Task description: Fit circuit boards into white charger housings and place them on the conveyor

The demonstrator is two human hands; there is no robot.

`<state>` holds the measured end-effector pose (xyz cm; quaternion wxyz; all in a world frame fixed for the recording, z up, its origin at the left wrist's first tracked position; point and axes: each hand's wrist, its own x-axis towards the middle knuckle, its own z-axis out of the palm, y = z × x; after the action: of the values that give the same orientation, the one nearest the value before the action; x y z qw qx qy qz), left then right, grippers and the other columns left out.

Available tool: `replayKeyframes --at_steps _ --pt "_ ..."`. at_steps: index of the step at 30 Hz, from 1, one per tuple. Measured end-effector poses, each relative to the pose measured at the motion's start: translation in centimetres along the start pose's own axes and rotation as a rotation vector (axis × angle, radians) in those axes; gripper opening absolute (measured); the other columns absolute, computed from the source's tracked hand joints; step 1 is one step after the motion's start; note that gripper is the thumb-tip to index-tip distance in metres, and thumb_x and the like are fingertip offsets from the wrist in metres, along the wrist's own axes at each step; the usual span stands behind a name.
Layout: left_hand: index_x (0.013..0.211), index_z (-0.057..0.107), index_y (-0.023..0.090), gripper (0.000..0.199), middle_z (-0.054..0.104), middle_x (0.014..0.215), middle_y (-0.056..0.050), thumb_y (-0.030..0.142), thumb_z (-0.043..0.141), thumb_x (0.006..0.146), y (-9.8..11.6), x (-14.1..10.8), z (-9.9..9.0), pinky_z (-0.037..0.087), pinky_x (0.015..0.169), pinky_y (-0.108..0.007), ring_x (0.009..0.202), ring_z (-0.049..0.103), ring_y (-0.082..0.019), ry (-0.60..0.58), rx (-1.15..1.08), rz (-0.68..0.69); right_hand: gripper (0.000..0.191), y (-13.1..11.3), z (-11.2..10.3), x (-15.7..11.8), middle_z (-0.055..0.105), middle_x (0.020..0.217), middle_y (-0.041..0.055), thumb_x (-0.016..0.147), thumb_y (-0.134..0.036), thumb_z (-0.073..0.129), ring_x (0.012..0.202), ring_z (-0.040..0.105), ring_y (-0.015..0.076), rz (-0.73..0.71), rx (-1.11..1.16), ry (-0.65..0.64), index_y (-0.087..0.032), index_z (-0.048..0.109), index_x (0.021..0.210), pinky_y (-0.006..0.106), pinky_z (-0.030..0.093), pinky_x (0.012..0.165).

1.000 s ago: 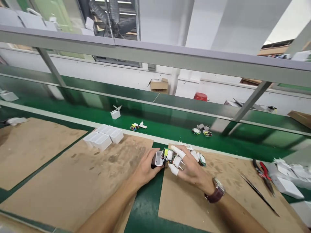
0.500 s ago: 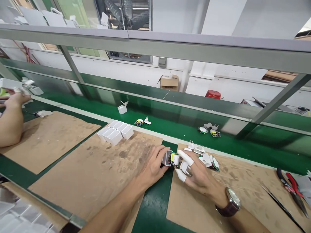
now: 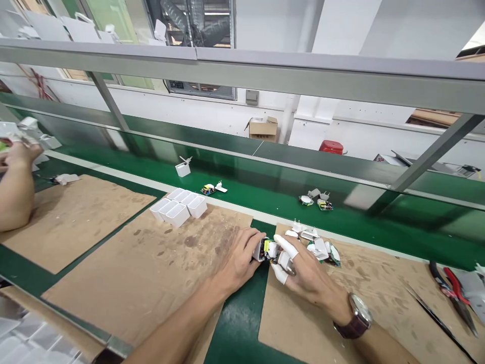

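green bench (image 3: 242, 323) runs across the view, 3 brown sheets (image 3: 151, 283) lying on it. co-worker's arm (image 3: 17, 194) at far left, by the left sheet. wearer's right hand (image 3: 306, 270) is bent in, gripping a circuit board and plug head between thumb and fingers. left hand (image 3: 242, 255) is curled, gripping a white housing. hands are close together, above the green gap between the middle and right sheets. pliers (image 3: 455, 299), red and black handles, on the right sheet; thin dark tweezers (image 3: 435, 318) just beside. cluster of open-topped white boxes (image 3: 177, 215) at the back of the middle sheet. loose white and green parts (image 3: 321, 248) piled behind the right hand. watch (image 3: 358, 313), dark strap, on the right wrist. housing (image 3: 258, 251): small, box-shaped, mouth facing the right hand. board (image 3: 270, 247): crowded with parts, bright yellow patch, white block, its left end at the housing's mouth; depth inside can't tell. plug head (image 3: 285, 261): white, at the board's right. white finger covers (image 3: 287, 246) on 2 right-hand digits.
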<state>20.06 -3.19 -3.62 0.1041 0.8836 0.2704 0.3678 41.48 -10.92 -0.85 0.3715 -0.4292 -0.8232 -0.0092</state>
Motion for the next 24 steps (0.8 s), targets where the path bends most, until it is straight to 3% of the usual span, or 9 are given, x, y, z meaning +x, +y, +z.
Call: replayKeyframes --at_steps 24 --pt "0.144 0.047 0.027 0.065 0.059 0.13 -0.011 0.002 0.064 0.087 0.12 -0.13 0.55 0.054 0.107 -0.047 0.124 0.059 -0.03 -0.015 -0.011 -0.054 0.075 0.19 -0.04 -0.06 0.061 0.131 0.0176 0.097 -0.013 0.053 0.116 0.065 0.0325 0.039 -0.002 -0.02 -0.024 0.021 0.164 0.05 0.061 0.093"
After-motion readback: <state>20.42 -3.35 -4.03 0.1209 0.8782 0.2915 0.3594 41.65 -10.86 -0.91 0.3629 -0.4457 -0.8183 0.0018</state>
